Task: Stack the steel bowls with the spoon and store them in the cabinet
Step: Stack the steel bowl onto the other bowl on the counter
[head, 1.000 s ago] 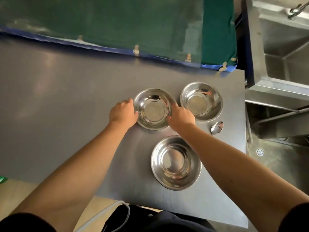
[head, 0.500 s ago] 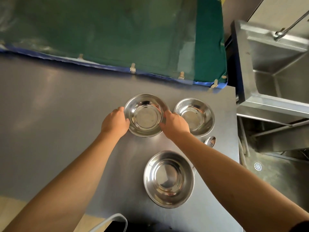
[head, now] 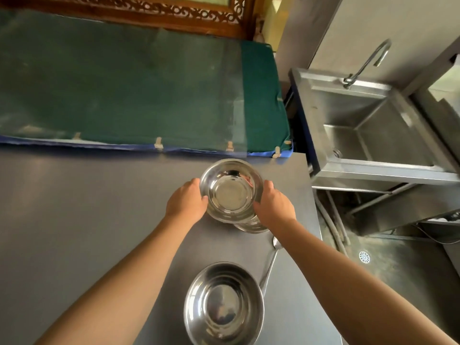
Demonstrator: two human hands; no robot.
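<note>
Since a second ago we have carried the held bowl (head: 230, 192) rightward; it now sits over a second bowl (head: 251, 226), whose rim peeks out beneath. Left hand (head: 188, 204) and right hand (head: 273, 207) each close a grip on opposite sides of the held bowl's rim. Third bowl (head: 222, 305) rests nearer us on the counter (head: 74, 220). Spoon (head: 270, 265) lies just right of it, under the right forearm. Sink (head: 373, 135) stands off to the right.

One view only — a wide-angle camera on the person's head, looking forward and steeply down onto the grey table (head: 74, 232), close above the forearms, with the sink (head: 378, 135) at the right edge.
</note>
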